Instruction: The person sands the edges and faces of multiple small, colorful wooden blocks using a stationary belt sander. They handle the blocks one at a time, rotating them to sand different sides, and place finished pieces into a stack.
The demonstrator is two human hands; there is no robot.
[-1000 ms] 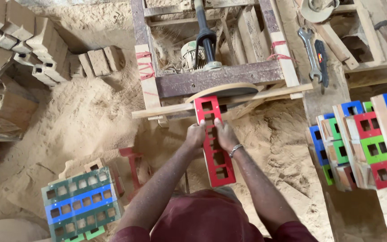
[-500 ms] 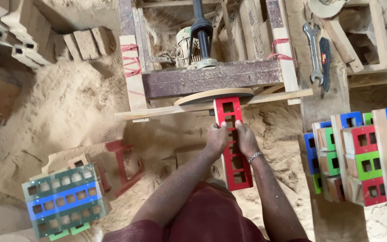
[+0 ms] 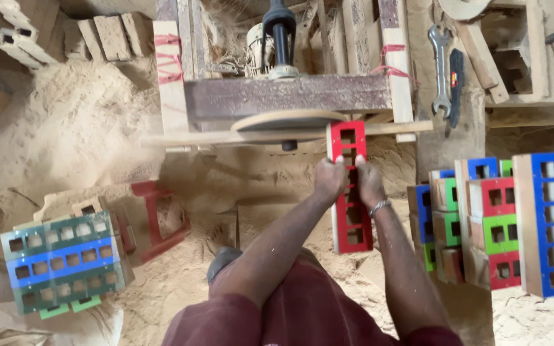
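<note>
My left hand (image 3: 330,179) and my right hand (image 3: 369,182) both grip a long red-painted wooden block with several rectangular holes (image 3: 352,221). The block's far end rests against the edge of a round sanding disc (image 3: 286,120) on a wooden machine frame (image 3: 286,95), beside a thin wooden rail (image 3: 392,127). A metal bracelet circles my right wrist.
Stacks of red, blue and green holed blocks (image 3: 501,224) stand at the right. Another green and blue stack (image 3: 65,263) lies at the lower left in sawdust. A red block (image 3: 158,218) is half buried. A spanner (image 3: 441,70) hangs on the right post. Raw wooden blocks (image 3: 107,35) lie top left.
The red block and both hands have shifted to the right along the disc's edge. The view has swung, so the machine and stacks sit differently in frame.
</note>
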